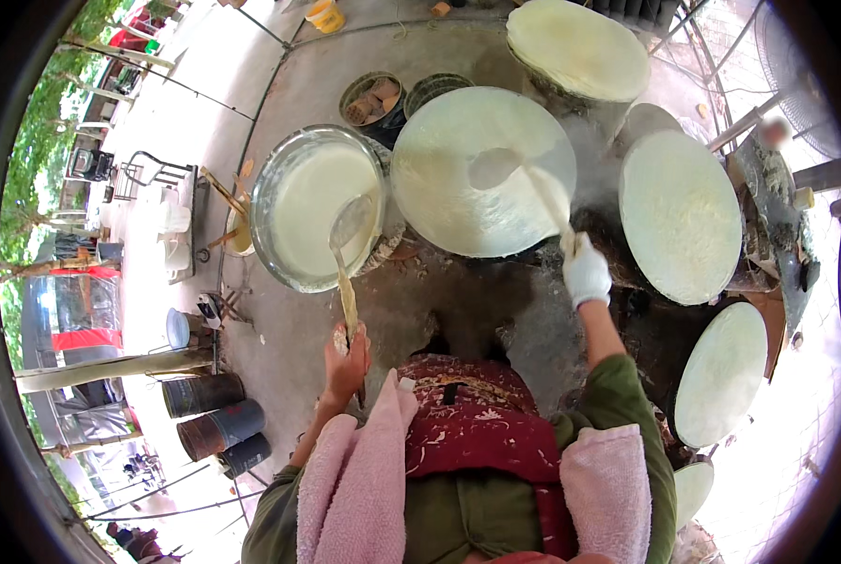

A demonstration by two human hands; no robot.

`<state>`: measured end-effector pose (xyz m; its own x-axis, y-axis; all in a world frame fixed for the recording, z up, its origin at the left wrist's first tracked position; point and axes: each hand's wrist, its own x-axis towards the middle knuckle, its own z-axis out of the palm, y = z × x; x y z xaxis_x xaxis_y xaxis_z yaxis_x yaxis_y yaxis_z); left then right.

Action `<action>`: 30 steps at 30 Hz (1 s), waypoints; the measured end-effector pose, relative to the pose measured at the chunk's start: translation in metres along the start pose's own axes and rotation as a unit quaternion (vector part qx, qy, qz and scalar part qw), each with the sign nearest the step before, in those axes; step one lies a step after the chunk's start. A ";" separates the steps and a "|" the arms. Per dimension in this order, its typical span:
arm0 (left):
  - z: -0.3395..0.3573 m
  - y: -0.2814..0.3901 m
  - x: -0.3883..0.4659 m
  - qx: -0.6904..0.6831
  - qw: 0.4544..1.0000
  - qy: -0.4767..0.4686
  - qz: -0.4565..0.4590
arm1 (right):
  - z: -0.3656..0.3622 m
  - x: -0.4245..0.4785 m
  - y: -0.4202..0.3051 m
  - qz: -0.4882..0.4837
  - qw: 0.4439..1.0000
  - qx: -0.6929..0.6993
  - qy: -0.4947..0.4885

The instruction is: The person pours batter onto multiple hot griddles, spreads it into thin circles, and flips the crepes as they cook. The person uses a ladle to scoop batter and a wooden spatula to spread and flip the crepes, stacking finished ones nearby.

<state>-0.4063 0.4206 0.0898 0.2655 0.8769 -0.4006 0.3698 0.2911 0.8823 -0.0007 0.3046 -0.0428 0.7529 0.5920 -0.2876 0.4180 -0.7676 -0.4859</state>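
Note:
My bare left hand [346, 361] grips the wrapped handle of a metal ladle [352, 224]. Its bowl hangs over a wide metal basin [257, 224] of pale, creamy batter [307, 190]. In a white glove, my right hand [587, 271] holds the handle of a spreading tool [547, 194], partly veiled by steam. The tool's round, flat head [494, 168] rests against a large round griddle [410, 151] coated with wet, pale batter. This griddle stands just right of the basin.
More round griddles carry pale sheets: one at the back [579, 49], one at right [680, 218], another lower right [721, 375]. A bucket of broken clay pieces [374, 99] stands behind the basin. Dark drums [221, 430] lie at left; a fan [801, 77] stands far right.

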 end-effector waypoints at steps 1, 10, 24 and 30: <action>0.005 -0.002 0.001 -0.005 1.000 0.002 -0.008 | -0.001 0.023 0.006 0.004 1.000 0.003 0.004; 0.020 -0.007 0.005 0.040 0.999 -0.001 -0.013 | -0.007 0.023 0.036 -0.037 0.998 -0.033 -0.044; 0.021 -0.002 0.010 0.013 1.000 0.016 -0.016 | 0.015 0.034 -0.023 -0.137 0.886 0.442 0.025; 0.043 0.016 0.023 -0.001 1.000 -0.021 -0.010 | -0.011 -0.038 0.009 0.186 0.826 0.505 -0.168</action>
<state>-0.3557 0.4288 0.0839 0.2961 0.8540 -0.4277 0.3736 0.3085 0.8748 -0.0197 0.2722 -0.0268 0.4801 0.5251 -0.7027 -0.5751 -0.4164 -0.7042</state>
